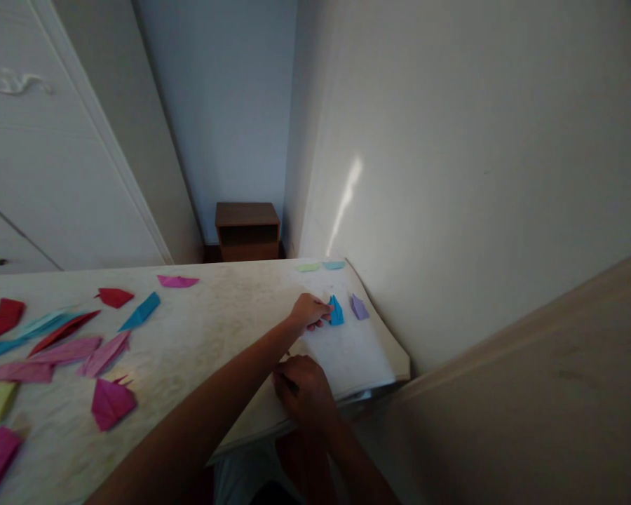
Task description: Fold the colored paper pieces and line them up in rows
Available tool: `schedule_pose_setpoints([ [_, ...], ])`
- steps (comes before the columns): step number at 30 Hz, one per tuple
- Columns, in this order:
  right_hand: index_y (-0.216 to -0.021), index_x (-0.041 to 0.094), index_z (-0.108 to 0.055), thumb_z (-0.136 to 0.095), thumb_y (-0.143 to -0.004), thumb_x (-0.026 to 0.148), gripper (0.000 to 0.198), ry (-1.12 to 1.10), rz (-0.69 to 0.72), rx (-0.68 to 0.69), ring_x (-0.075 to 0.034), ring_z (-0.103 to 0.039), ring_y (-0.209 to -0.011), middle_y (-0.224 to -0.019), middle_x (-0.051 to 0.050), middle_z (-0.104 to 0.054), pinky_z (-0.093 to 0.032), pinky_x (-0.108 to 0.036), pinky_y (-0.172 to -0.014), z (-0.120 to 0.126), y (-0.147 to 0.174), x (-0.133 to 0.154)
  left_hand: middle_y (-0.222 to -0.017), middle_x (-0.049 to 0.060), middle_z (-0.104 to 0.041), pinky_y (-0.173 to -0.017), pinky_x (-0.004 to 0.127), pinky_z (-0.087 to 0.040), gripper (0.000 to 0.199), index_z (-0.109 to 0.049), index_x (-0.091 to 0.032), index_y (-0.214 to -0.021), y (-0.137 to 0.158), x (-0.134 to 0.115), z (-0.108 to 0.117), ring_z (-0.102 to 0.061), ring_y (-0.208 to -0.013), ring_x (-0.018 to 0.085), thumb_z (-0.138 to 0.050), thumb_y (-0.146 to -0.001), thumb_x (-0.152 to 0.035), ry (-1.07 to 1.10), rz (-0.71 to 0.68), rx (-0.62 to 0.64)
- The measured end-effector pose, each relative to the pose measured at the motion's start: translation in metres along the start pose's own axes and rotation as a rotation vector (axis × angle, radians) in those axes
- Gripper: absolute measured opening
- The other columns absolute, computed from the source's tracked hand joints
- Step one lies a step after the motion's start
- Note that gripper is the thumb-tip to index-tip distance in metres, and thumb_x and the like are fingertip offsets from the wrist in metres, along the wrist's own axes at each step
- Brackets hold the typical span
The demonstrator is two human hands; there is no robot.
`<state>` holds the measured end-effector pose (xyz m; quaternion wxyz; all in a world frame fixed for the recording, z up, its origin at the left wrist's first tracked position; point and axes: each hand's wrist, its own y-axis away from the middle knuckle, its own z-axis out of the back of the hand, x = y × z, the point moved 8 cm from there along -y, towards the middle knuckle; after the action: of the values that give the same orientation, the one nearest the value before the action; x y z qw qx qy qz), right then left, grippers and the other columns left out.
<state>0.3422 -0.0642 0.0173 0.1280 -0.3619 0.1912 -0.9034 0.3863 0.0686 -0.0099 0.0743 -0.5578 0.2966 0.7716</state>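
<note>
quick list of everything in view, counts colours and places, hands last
Table: one, off-white, bottom left to centre
Folded papers: over ten, red, blue, pink, magenta, yellowish, table's left side
Blue paper: one, bright blue, table's right end
Purple paper: one, pale purple, right of blue paper
Green strip: one, pale green, table's far edge
Blue strip: one, light blue, beside green strip
Small cabinet: one, brown, far corner
Large cabinet: one, whitish, upper left
Walls: two, bluish back, greyish right
Left hand: one, at blue paper
Right hand: one, near table edge, contents unclear
</note>
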Motion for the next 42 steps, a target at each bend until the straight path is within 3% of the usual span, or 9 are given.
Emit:
schedule_pose_setpoints([
  [8,-0.072,0.019,-0.06,-0.048,-0.087,0.017,0.019,0.065,0.042,0.038,-0.018,-0.056,-0.067,-0.068,-0.004,-0.062,-0.04,-0.03,-0.067,-0.001,0.001,0.002,-0.062,0.005,-0.07,-0.035,0.017,-0.028,0.026,-0.06,-0.014,-0.055,-0.025,-0.009,-0.017,-0.049,-0.037,0.008,-0.071,-0.072,-0.03,-0.173,-0.047,0.018],
  [12,-0.074,0.019,-0.06,-0.047,-0.088,0.018,0.02,0.077,0.042,0.04,-0.018,-0.057,-0.068,-0.069,-0.005,-0.063,-0.041,-0.03,-0.068,-0.001,0.001,0.001,-0.055,0.006,-0.066,-0.042,0.022,-0.039,0.031,-0.061,-0.015,-0.052,-0.024,-0.018,-0.017,-0.056,-0.044,0.014,-0.071,-0.072,-0.037,-0.317,-0.118,0.015],
  [14,-0.074,0.019,-0.06,-0.047,-0.088,0.018,0.019,0.081,0.04,0.048,-0.018,-0.058,-0.069,-0.07,-0.005,-0.064,-0.041,-0.03,-0.068,-0.003,0.001,0.001,-0.06,0.009,-0.066,-0.053,0.027,-0.047,0.031,-0.063,-0.015,-0.055,-0.02,-0.026,-0.014,-0.063,-0.057,0.02,-0.071,-0.071,-0.04,-0.4,-0.185,-0.034],
  [18,-0.072,0.02,-0.06,-0.048,-0.087,0.018,0.02,0.101,0.034,0.045,-0.018,-0.057,-0.067,-0.068,-0.004,-0.063,-0.04,-0.03,-0.066,-0.004,0.002,0.0,-0.107,0.014,-0.067,-0.091,0.038,-0.046,0.031,-0.068,-0.017,-0.098,-0.005,-0.045,-0.01,-0.061,-0.105,0.029,-0.068,-0.075,-0.037,-0.528,-0.416,-0.13],
  [20,-0.071,0.02,-0.06,-0.049,-0.088,0.019,0.02,0.11,0.041,0.043,-0.018,-0.057,-0.066,-0.067,-0.004,-0.063,-0.04,-0.03,-0.065,-0.005,0.002,0.0,-0.125,0.012,-0.06,-0.102,0.041,-0.039,0.042,-0.062,-0.02,-0.117,0.005,-0.055,-0.024,-0.053,-0.119,0.028,-0.066,-0.078,-0.033,-0.68,-0.65,-0.041],
  [23,-0.07,0.019,-0.06,-0.05,-0.088,0.018,0.02,0.11,0.055,0.023,-0.018,-0.057,-0.066,-0.066,-0.004,-0.063,-0.039,-0.03,-0.064,-0.004,0.002,0.001,-0.136,0.013,-0.055,-0.105,0.046,-0.036,0.046,-0.057,-0.021,-0.126,0.018,-0.054,-0.048,-0.047,-0.127,0.03,-0.063,-0.082,-0.033,-0.93,-0.905,0.118],
  [32,-0.072,0.019,-0.06,-0.052,-0.085,0.016,0.016,0.072,0.033,0.021,-0.019,-0.059,-0.07,-0.072,-0.006,-0.065,-0.041,-0.03,-0.067,-0.003,0.004,-0.001,-0.135,0.014,-0.056,-0.105,0.044,-0.036,0.05,-0.057,-0.02,-0.127,0.016,-0.051,-0.052,-0.049,-0.126,0.029,-0.064,-0.083,-0.043,-0.94,-0.861,0.089],
  [37,-0.068,0.019,-0.06,-0.053,-0.085,0.017,0.019,0.063,0.052,-0.008,-0.018,-0.057,-0.066,-0.066,-0.004,-0.063,-0.04,-0.03,-0.065,-0.001,0.004,0.0,-0.14,0.015,-0.051,-0.108,0.044,-0.032,0.058,-0.052,-0.018,-0.133,0.023,-0.053,-0.04,-0.043,-0.131,0.03,-0.06,-0.085,-0.049,-0.868,-0.867,0.017],
  [42,-0.068,0.019,-0.061,-0.053,-0.086,0.014,0.02,0.015,0.016,-0.02,-0.017,-0.057,-0.066,-0.066,-0.004,-0.062,-0.041,-0.029,-0.065,0.003,0.002,-0.003,-0.135,0.017,-0.054,-0.109,0.042,-0.032,0.048,-0.055,-0.013,-0.128,0.041,-0.052,-0.014,-0.046,-0.127,0.029,-0.057,-0.088,-0.039,-0.761,-0.876,-0.075],
])
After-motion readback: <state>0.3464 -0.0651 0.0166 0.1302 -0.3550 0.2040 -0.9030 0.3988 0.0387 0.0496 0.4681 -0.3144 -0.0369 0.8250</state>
